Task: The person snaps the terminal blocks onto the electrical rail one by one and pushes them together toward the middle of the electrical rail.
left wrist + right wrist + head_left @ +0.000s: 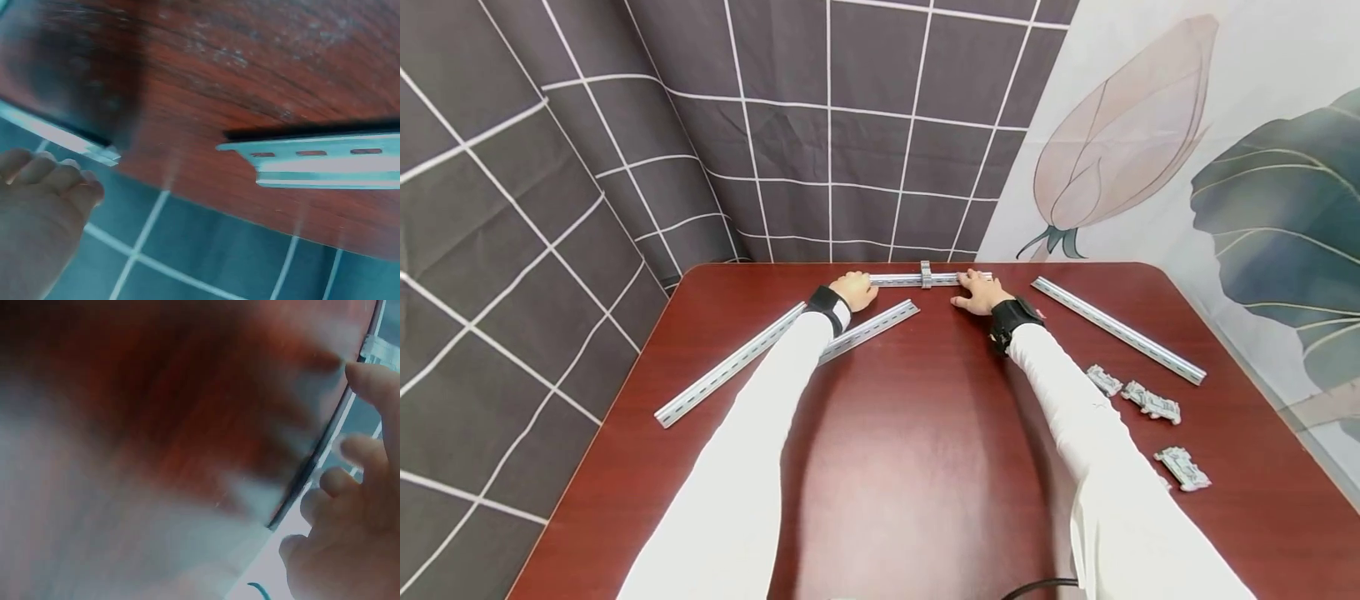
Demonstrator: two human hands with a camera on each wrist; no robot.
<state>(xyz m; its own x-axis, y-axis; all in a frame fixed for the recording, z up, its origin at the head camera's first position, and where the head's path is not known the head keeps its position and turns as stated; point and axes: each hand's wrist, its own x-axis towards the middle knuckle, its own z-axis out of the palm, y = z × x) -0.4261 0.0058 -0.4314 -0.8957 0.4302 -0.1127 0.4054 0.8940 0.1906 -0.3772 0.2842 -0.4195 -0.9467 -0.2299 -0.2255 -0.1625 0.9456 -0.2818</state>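
A short slotted metal DIN rail [898, 281] lies along the table's far edge, with a grey terminal block [926, 275] standing across its middle. At the rail's left end is my left hand [853, 290], its fingers loosely bent near the metal. The left wrist view shows that hand [47, 200] beside the rail's end [81, 145]; whether they touch, I cannot tell. My right hand [981, 293] rests at the rail's right end with fingers spread. From the right wrist view, the right hand [356, 506] has its fingers loosely extended over the rail, gripping nothing visible.
A second DIN rail [872, 330] lies angled by my left forearm, partly covered by it. Longer rails lie at the left [730, 364] and right [1120, 330]. Several grey terminal blocks [1152, 402] are scattered to the right of my right forearm.
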